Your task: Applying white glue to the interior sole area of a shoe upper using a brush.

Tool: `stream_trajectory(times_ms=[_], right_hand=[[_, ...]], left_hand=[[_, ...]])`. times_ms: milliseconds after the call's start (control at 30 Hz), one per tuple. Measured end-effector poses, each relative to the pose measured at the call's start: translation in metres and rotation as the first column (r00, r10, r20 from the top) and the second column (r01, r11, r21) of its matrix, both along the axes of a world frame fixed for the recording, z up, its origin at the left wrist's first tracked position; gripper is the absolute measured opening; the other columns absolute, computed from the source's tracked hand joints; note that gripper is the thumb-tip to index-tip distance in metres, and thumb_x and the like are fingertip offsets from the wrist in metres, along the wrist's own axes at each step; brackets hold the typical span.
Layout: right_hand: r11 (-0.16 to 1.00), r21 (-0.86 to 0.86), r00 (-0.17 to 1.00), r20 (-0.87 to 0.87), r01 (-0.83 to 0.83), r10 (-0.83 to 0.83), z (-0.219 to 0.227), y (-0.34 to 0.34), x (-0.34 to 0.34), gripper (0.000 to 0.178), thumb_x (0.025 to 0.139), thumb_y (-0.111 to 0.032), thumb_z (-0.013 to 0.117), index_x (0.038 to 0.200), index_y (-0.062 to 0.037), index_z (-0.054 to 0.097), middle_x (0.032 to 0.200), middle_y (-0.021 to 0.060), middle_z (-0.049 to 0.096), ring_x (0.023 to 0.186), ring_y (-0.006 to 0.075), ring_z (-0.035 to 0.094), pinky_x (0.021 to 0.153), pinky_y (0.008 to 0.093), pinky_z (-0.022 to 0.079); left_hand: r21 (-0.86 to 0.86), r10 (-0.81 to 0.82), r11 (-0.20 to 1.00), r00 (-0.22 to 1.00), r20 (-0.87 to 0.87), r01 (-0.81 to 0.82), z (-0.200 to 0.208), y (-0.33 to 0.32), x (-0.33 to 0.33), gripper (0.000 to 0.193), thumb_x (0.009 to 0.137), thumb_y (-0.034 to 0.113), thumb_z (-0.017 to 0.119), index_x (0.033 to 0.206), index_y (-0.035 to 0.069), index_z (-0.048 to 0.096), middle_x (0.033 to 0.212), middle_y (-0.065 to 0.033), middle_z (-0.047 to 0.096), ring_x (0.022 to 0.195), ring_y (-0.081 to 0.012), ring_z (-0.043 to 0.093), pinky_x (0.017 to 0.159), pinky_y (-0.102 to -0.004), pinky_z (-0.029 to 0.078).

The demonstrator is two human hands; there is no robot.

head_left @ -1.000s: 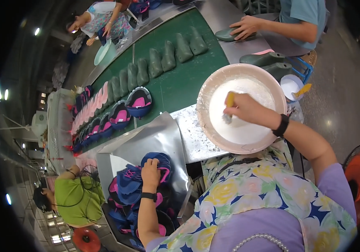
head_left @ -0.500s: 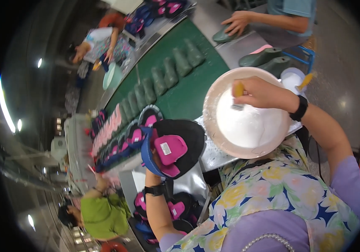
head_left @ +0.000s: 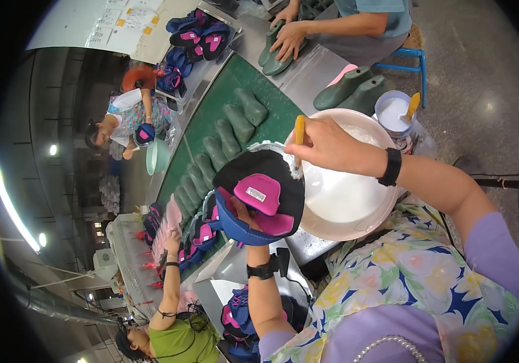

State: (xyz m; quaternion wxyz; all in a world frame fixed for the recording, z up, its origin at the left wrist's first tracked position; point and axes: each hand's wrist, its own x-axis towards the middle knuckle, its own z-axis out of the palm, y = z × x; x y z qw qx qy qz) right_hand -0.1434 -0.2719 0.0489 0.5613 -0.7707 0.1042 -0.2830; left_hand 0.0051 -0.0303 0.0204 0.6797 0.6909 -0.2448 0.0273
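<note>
My left hand is inside a shoe upper of blue, black and magenta, its fingers partly hidden by the material. The upper's black underside is turned up, with a magenta padded piece in the middle. A yellow-handled brush is pinched in my right hand. Its bristle end touches the far right edge of the upper, where white wet stuff coats the rim. Close by on the right, partly under my right hand, stands a pale pink basin of white liquid.
A small bucket with another brush stands beyond the basin. Several green shoe lasts line the green belt. A co-worker's hands hold lasts at the far side. More uppers lie near my left forearm.
My right hand has brought the brush from over the basin leftward to the upper's edge. My left hand has moved the upper right, toward the basin. A co-worker's arm now reaches toward the belt.
</note>
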Motion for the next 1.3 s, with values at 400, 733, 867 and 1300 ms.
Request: stream_trajectory(times_ms=[400, 733, 867, 1300], right_hand=[[0.844, 0.519, 0.976, -0.079, -0.132, 0.201, -0.007, 0.031, -0.008, 0.031, 0.087, -0.024, 0.074, 0.098, 0.0031, 0.062, 0.083, 0.0144, 0.071, 0.072, 0.0189, 0.071, 0.065, 0.031, 0.054], [0.977, 0.028, 0.947, 0.252, -0.21, 0.197, -0.005, 0.004, -0.017, 0.016, 0.09, -0.015, 0.074, 0.098, -0.0049, 0.064, 0.092, 0.0078, 0.069, 0.084, 0.0191, 0.068, 0.074, 0.03, 0.052], [0.924, -0.275, 0.717, 0.584, -0.265, 0.379, 0.014, 0.029, 0.002, 0.016, 0.088, -0.015, 0.072, 0.096, -0.0061, 0.061, 0.092, 0.0075, 0.065, 0.086, 0.0283, 0.066, 0.075, 0.037, 0.054], [0.898, -0.269, 0.924, 0.057, -0.35, 0.377, -0.01, 0.009, 0.006, 0.023, 0.091, -0.022, 0.07, 0.098, -0.0026, 0.06, 0.088, 0.0142, 0.066, 0.08, 0.0335, 0.068, 0.071, 0.0389, 0.052]], left_hand=[[0.057, 0.047, 0.998, 0.989, -0.138, -0.04, -0.014, 0.027, 0.026, 0.051, 0.097, -0.001, 0.051, 0.146, 0.011, 0.045, 0.112, -0.011, 0.063, 0.095, -0.0204, 0.063, 0.077, -0.031, 0.053], [0.132, 0.044, 0.991, 0.987, -0.155, -0.023, -0.016, 0.061, 0.035, 0.049, 0.098, 0.0, 0.051, 0.145, 0.011, 0.045, 0.112, -0.0108, 0.063, 0.096, -0.0208, 0.063, 0.075, -0.0312, 0.053], [0.165, -0.005, 0.986, 0.986, -0.166, 0.033, -0.048, 0.051, -0.005, 0.048, 0.098, 0.0, 0.051, 0.145, 0.01, 0.045, 0.112, -0.0107, 0.063, 0.096, -0.0209, 0.064, 0.075, -0.0313, 0.053], [0.235, -0.061, 0.966, 0.974, -0.218, 0.113, -0.081, 0.038, -0.004, 0.047, 0.098, 0.002, 0.052, 0.144, 0.01, 0.044, 0.112, -0.0104, 0.064, 0.096, -0.0214, 0.064, 0.073, -0.0316, 0.054]])
